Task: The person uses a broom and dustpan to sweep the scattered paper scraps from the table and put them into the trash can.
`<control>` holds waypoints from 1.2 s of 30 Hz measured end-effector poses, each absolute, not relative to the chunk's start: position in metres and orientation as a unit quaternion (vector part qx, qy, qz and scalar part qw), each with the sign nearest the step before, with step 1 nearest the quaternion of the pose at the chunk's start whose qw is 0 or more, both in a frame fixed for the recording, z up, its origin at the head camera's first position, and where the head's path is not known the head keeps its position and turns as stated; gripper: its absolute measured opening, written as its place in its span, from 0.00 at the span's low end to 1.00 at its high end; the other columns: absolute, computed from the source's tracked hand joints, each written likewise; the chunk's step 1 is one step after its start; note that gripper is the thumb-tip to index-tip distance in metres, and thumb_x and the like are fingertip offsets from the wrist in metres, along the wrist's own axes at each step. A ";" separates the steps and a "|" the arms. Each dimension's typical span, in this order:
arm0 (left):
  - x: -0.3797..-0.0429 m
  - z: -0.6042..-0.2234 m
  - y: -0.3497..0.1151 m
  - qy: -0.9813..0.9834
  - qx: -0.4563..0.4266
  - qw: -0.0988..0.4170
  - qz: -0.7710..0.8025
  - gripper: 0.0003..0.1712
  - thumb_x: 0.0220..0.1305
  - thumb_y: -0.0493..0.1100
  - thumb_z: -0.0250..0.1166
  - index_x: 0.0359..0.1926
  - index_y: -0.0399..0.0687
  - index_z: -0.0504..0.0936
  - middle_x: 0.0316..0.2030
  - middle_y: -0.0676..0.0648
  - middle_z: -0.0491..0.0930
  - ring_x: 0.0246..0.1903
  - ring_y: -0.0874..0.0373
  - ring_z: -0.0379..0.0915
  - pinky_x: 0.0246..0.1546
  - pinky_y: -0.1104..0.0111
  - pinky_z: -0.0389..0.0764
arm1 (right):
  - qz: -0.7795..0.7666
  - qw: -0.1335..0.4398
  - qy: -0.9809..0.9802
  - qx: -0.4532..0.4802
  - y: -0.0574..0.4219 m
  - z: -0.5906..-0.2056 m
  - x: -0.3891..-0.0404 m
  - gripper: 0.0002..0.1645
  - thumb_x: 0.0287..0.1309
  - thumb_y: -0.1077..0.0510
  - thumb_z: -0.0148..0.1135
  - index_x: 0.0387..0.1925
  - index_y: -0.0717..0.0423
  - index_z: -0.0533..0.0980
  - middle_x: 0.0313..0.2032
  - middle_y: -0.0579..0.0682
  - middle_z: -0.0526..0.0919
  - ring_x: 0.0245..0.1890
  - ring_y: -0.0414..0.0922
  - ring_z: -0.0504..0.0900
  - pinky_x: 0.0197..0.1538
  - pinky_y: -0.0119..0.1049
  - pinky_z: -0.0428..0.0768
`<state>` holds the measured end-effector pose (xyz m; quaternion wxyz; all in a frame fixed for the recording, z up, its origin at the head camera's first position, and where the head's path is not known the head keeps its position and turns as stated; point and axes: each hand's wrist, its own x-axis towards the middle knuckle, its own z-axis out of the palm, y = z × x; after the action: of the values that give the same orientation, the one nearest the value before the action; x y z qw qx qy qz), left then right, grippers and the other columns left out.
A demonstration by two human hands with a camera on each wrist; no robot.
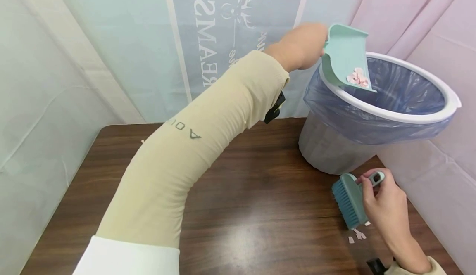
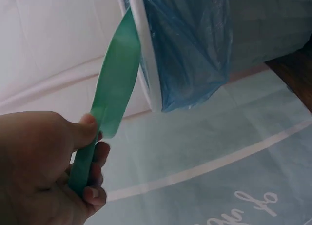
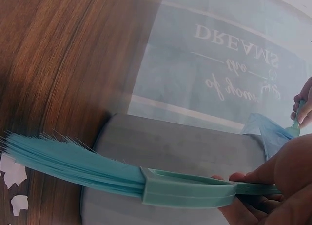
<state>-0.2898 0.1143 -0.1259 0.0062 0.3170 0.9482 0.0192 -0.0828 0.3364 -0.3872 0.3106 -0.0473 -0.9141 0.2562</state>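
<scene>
My left hand (image 1: 305, 46) grips the handle of a mint-green dustpan (image 1: 343, 54), held over the near-left rim of a trash can (image 1: 331, 149). Pale pink paper scraps (image 1: 358, 77) lie at the dustpan's lower edge. In the left wrist view the fingers curl round the dustpan's handle (image 2: 84, 169). Low on the right, my right hand (image 1: 388, 205) holds a small green hand brush (image 1: 351, 200) by its handle, its blue bristles (image 3: 73, 161) pointing away from the hand. A few more paper scraps (image 1: 358, 235) lie on the table beside the bristles.
The can has a white rim (image 1: 405, 118) and a blue plastic liner (image 1: 372, 130) folded over it. It stands at the back right of the dark wooden table (image 1: 245, 200). Fabric curtains (image 1: 122, 31) hang behind and along both sides.
</scene>
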 end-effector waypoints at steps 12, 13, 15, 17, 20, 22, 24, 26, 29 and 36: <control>-0.285 -0.134 0.130 0.952 0.294 -0.068 0.045 0.24 0.83 0.40 0.35 0.61 0.65 0.74 0.59 0.61 0.75 0.59 0.64 0.67 0.58 0.73 0.71 | 0.253 0.312 -0.915 -0.050 0.337 -0.384 -0.082 0.08 0.62 0.70 0.62 0.42 0.61 0.75 0.27 0.34 0.81 0.18 0.26 0.66 0.21 0.23 0.64; -0.285 -0.135 0.131 0.952 0.295 -0.073 0.040 0.24 0.83 0.39 0.35 0.62 0.65 0.74 0.60 0.60 0.75 0.61 0.63 0.67 0.59 0.72 0.71 | 0.252 0.310 -0.915 -0.051 0.337 -0.384 -0.082 0.08 0.62 0.70 0.62 0.43 0.61 0.75 0.28 0.34 0.81 0.18 0.26 0.67 0.21 0.23 0.64; -0.284 -0.137 0.133 0.949 0.303 -0.090 0.020 0.25 0.83 0.39 0.36 0.64 0.65 0.74 0.62 0.60 0.75 0.64 0.61 0.66 0.62 0.71 0.71 | 0.250 0.307 -0.917 -0.053 0.336 -0.385 -0.081 0.08 0.63 0.69 0.61 0.43 0.61 0.74 0.27 0.39 0.83 0.18 0.26 0.67 0.21 0.24 0.64; -0.282 -0.139 0.135 0.943 0.314 -0.109 0.000 0.24 0.83 0.39 0.37 0.66 0.65 0.73 0.64 0.59 0.75 0.66 0.60 0.65 0.63 0.70 0.70 | 0.249 0.304 -0.918 -0.055 0.336 -0.385 -0.080 0.08 0.63 0.69 0.61 0.43 0.61 0.74 0.27 0.41 0.84 0.18 0.27 0.67 0.21 0.24 0.64; -0.278 -0.143 0.138 0.921 0.351 -0.163 -0.046 0.23 0.83 0.39 0.39 0.69 0.60 0.71 0.64 0.55 0.74 0.65 0.57 0.65 0.65 0.70 0.68 | 0.250 0.302 -0.918 -0.059 0.336 -0.385 -0.080 0.07 0.64 0.69 0.61 0.43 0.60 0.75 0.28 0.31 0.81 0.17 0.28 0.66 0.21 0.25 0.64; -0.276 -0.145 0.139 0.898 0.381 -0.205 -0.078 0.24 0.82 0.37 0.40 0.70 0.56 0.70 0.65 0.52 0.73 0.65 0.56 0.65 0.65 0.69 0.68 | 0.252 0.302 -0.917 -0.060 0.336 -0.385 -0.080 0.07 0.64 0.68 0.60 0.43 0.60 0.75 0.28 0.24 0.77 0.17 0.29 0.66 0.21 0.25 0.63; -0.274 -0.147 0.139 0.869 0.411 -0.255 -0.107 0.26 0.79 0.32 0.40 0.70 0.52 0.70 0.63 0.49 0.72 0.63 0.54 0.65 0.63 0.67 0.69 | 0.252 0.302 -0.918 -0.060 0.336 -0.385 -0.080 0.07 0.64 0.68 0.60 0.43 0.59 0.75 0.29 0.21 0.75 0.17 0.29 0.66 0.21 0.25 0.63; -0.273 -0.150 0.138 0.846 0.431 -0.290 -0.123 0.28 0.77 0.28 0.36 0.69 0.49 0.71 0.62 0.47 0.72 0.62 0.52 0.65 0.60 0.66 0.70 | 0.252 0.301 -0.918 -0.060 0.336 -0.385 -0.080 0.07 0.65 0.68 0.60 0.43 0.59 0.75 0.29 0.21 0.75 0.17 0.30 0.66 0.20 0.26 0.63; -0.271 -0.154 0.138 0.826 0.445 -0.321 -0.130 0.31 0.75 0.26 0.32 0.67 0.47 0.72 0.60 0.46 0.72 0.59 0.52 0.64 0.57 0.66 0.70 | 0.251 0.300 -0.918 -0.062 0.337 -0.385 -0.080 0.07 0.65 0.68 0.60 0.43 0.59 0.75 0.28 0.22 0.76 0.16 0.31 0.65 0.20 0.26 0.62; -0.271 -0.156 0.137 0.819 0.447 -0.340 -0.122 0.32 0.75 0.25 0.30 0.64 0.47 0.74 0.57 0.47 0.73 0.57 0.52 0.65 0.57 0.67 0.71 | 0.246 0.299 -0.920 -0.058 0.337 -0.385 -0.080 0.07 0.65 0.68 0.61 0.43 0.59 0.74 0.28 0.29 0.79 0.16 0.31 0.65 0.20 0.26 0.63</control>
<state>-0.2712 0.1367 -0.1562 -0.3398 0.4469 0.8185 -0.1219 -0.0802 0.3372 -0.3846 0.2986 -0.0575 -0.9202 0.2463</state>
